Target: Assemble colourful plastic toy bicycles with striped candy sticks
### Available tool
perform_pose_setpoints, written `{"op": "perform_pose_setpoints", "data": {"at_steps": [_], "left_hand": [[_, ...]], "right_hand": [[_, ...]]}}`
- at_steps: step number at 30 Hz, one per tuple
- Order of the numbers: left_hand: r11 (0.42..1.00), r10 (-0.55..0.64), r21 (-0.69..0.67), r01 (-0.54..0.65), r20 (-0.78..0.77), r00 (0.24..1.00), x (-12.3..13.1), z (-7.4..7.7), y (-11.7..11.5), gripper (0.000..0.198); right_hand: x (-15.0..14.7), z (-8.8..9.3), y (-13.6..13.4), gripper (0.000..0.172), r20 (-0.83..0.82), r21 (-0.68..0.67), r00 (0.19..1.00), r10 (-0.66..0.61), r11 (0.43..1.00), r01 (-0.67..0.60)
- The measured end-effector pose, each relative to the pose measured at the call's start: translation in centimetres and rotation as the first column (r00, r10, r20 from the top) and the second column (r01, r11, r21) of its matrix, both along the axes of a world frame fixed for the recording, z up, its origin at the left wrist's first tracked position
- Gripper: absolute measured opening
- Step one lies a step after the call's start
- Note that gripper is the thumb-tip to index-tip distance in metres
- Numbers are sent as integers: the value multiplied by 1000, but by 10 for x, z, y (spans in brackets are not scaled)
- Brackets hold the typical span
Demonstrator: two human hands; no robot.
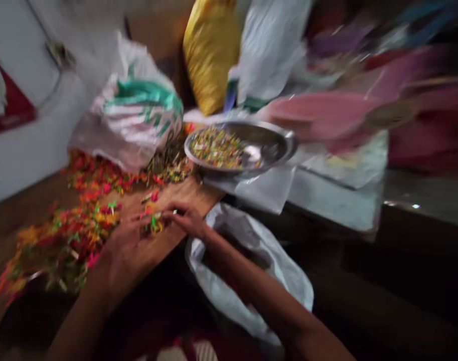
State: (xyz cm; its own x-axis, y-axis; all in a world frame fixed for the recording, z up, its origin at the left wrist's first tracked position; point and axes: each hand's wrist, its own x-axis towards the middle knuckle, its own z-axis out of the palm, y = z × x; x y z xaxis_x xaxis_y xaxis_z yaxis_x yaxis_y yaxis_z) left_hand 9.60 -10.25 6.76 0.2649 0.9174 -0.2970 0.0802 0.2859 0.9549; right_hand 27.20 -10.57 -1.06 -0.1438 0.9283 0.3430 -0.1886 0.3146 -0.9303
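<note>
Small bright pieces in red, orange, yellow and green form a loose pile [74, 230] on the wooden table [176, 243]. My left hand [125, 238] rests low over the table at the right side of this pile, its fingers smeared by motion. Close by, my right hand [187, 218] points left with bent fingers and thumb drawn together. Whatever lies in its fingertips is too small to name. A few green and yellow pieces [155, 224] lie between the two hands.
Beyond my hands a metal bowl [236, 173] holds many small mixed pieces. A white sack [138, 118] stands behind more red pieces [97, 173]. Below the table edge hangs an open white bag [289, 271]. Yellow sack [211, 55] and pink basin [319, 110] are farther back.
</note>
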Motion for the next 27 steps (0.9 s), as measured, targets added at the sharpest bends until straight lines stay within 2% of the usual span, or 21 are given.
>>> {"op": "perform_pose_setpoints", "data": {"at_steps": [1,4,6,9,13,16,19,21,23,27], "left_hand": [[993,-7,-114,13,49,999,-8,-15,6,9],[975,4,-218,54,259,966,-21,-43,19,13],[969,45,-245,24,274,961,-20,-50,25,17],[956,84,-294,-17,218,972,-16,-55,32,17],[943,56,-331,24,229,972,-17,-66,42,17],[932,44,-358,55,262,964,-22,-77,47,17],[913,36,-401,80,275,961,-26,-88,50,20],[899,34,-426,103,301,953,-26,-93,51,23],[891,26,-436,128,331,943,-26,-97,50,26],[915,51,-395,78,307,950,-25,-102,48,31]], "right_hand": [[1,-3,4,50,-28,-47,1000,1,999,-2],[0,-14,14,49,-113,-180,992,59,981,-79],[-2,-26,19,49,-159,-262,983,90,956,-130],[-6,-45,28,51,-206,-359,973,103,917,-173],[-11,-60,38,48,-212,-398,974,81,903,-162],[-12,-58,38,42,-13,-308,1000,22,951,-25],[-11,-53,37,35,228,-96,969,-95,988,120],[-10,-54,37,29,275,9,954,-119,993,122],[-9,-58,38,24,263,57,959,-105,994,93],[-6,-70,41,20,255,46,966,-47,998,36]]}}
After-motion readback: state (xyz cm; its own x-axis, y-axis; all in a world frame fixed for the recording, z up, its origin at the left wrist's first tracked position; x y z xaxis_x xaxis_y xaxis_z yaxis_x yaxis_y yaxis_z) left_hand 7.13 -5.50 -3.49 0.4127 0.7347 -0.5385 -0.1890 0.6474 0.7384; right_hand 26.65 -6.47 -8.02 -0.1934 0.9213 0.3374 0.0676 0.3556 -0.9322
